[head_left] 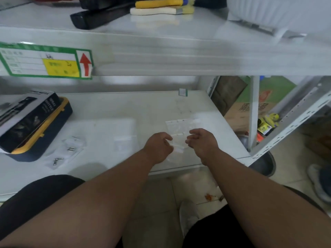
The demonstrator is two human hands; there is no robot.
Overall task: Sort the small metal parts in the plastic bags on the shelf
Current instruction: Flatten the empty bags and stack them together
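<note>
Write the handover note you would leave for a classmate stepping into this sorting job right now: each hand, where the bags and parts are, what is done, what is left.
Left hand and right hand: both pinch one clear bag between them, just above the shelf; its contents cannot be made out.
More clear bags lie flat just behind the hands.
Bags with small metal parts lie to the left, near the yellow and navy case.
Done: cannot tell which bags are sorted.
Left: check the held bag, then go through the rest.

Clear plastic bag (178,140) pinched between both hands; bagged metal parts (71,149) lie left on shelf (146,108).
</note>
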